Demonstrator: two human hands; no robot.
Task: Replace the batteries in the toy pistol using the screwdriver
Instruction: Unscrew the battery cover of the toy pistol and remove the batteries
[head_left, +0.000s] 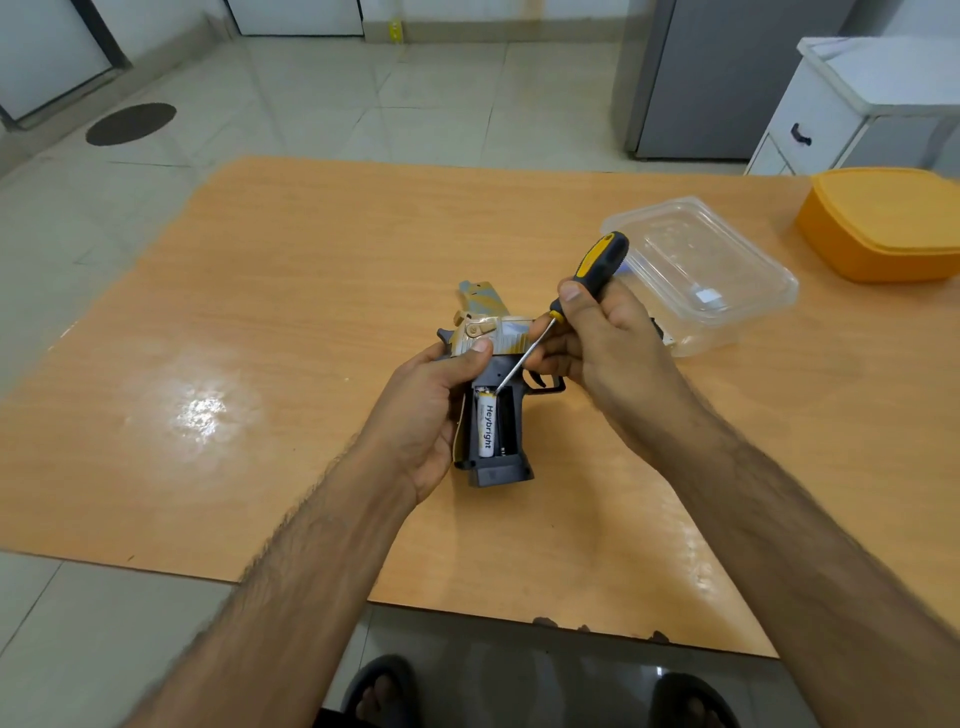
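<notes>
Your pistol (491, 374) sits mid-worktop, held just above the surface, grip end toward you with the battery bay open and facing up. A white battery (487, 425) marked "Heybright" lies in the left slot; the slot beside it looks dark, contents hard to tell. The tan-and-grey slide end points away from you, black trigger guard sticking out to the right.

Your left hand (428, 415) wraps the pistol from the left, thumb pressed on the slide, fingers curled under the frame, clamping it.

Your right hand (605, 340) grips the screwdriver (558, 314): fingers closed round the lower part of the black-and-yellow handle, thumb on top, lower fingers also touching the pistol near the trigger guard. The handle tilts up and away to the right; the thin metal shaft slants down-left and its tip meets the top end of the battery in the bay.

Just beyond your right hand there's a clear tub (698, 270) on the worktop (260, 312), with a small white item inside, too blurred to tell. An orange lidded box (883, 223) sits at the far right edge. Glare patch on the worktop to the left of the hands
</notes>
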